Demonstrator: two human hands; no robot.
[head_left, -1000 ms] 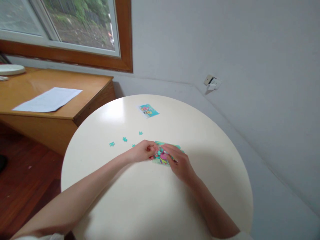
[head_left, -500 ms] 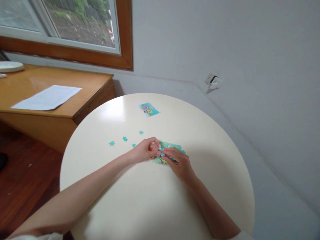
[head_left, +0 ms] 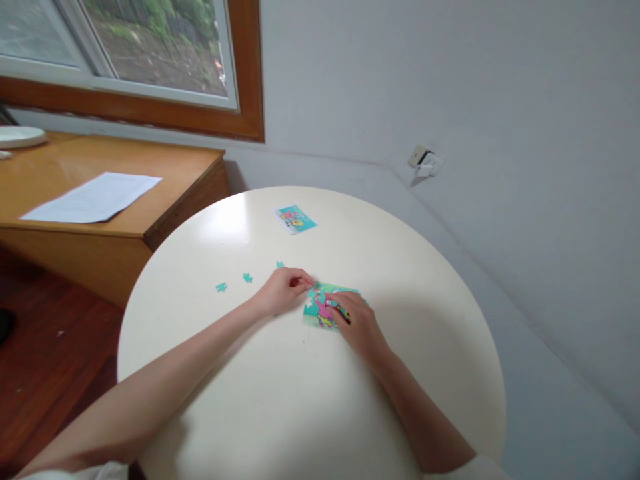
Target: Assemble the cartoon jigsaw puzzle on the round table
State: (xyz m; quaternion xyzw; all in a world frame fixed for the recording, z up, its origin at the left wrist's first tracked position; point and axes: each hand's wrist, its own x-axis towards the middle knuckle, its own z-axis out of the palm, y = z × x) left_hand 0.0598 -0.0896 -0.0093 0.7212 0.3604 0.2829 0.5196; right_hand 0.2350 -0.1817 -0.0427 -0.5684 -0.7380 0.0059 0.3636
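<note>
A small, partly built jigsaw puzzle [head_left: 323,308] in teal and pink lies on the round cream table [head_left: 280,413]. My right hand [head_left: 357,327] rests on the puzzle's right part with its fingers lying flat on it. My left hand [head_left: 284,288] sits just left of the puzzle's upper left corner, fingers curled in a pinch; what they hold is too small to make out. Loose teal pieces [head_left: 247,278] lie left of that hand, another piece [head_left: 221,287] further left and one [head_left: 280,265] just above the knuckles.
A small picture card [head_left: 295,219] lies near the table's far edge. A wooden desk [head_left: 100,220] with a sheet of paper [head_left: 93,197] stands to the left under a window. Grey walls close in on the right, with a wall socket [head_left: 424,161].
My left hand has drawn back left and up off the puzzle to its corner. My right hand stays on the puzzle, its fingers shifted slightly right, showing more of the picture.
</note>
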